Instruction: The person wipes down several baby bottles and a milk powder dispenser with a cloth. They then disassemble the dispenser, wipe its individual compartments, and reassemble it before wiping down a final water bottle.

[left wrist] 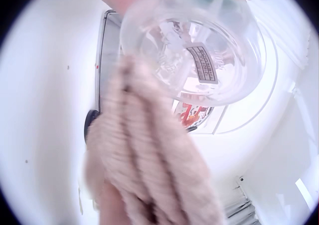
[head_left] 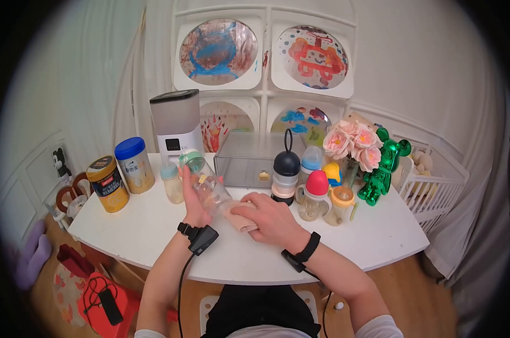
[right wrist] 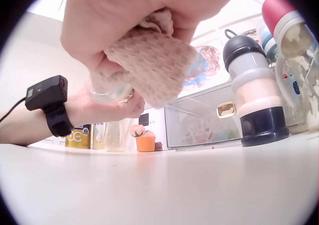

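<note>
A clear bottle with a green collar (head_left: 210,188) is tilted above the table, its base toward the right hand. The left hand (head_left: 194,197) grips it around the collar end. Folded in the right hand (head_left: 274,219) is a pinkish knit cloth (head_left: 241,218), close by the bottle's base. The left wrist view shows the bottle's round base (left wrist: 202,63) with a small label, and the cloth (left wrist: 144,145) beside and partly over its edge. In the right wrist view the right hand (right wrist: 144,15) pinches the cloth (right wrist: 152,60), which hides part of the bottle.
On the white table (head_left: 170,248) stand two powder tins (head_left: 105,188), a small bottle (head_left: 172,186), a dispenser (head_left: 177,124) and a clear box (head_left: 238,155). To the right are a stacked dark container (head_left: 284,169), several baby bottles (head_left: 315,197), flowers (head_left: 353,143) and a green bear figure (head_left: 381,169).
</note>
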Demonstrator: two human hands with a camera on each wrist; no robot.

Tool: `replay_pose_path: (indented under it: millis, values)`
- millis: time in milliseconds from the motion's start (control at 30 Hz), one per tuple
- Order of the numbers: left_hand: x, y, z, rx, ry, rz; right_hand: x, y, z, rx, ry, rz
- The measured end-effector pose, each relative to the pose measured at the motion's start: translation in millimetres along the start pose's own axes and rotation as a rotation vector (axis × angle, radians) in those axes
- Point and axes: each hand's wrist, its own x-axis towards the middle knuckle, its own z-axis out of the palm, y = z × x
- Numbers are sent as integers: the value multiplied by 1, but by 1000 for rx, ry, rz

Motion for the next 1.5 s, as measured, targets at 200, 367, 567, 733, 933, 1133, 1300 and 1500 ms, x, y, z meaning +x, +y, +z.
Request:
replay_pose_path:
  millis: [200,367,567,733,933,1133,1300,1500]
  values:
    - [-13,4,14,100,-104,63,-3,20,10,1,9,181]
    - [-19,-4,13,127,-328,-24,0,15,10,-23,253,304]
    - [-8,-18,2,228,-522,21,2,24,9,95,458,285]
    - [-10,-23,4,379,-615,118,10,20,-1,246,653,238]
    - [-17,-32,3,530,-670,51,10,13,1,152,619,65]
    - [-10,-37,-5,499,-573,63,5,11,0,200,398,90]
    - [-6,-35,-5,402,-372,97,1,9,3,199,261,95]
    - [-3,-28,-5,240,-264,-4,1,1,-2,184,78,21]
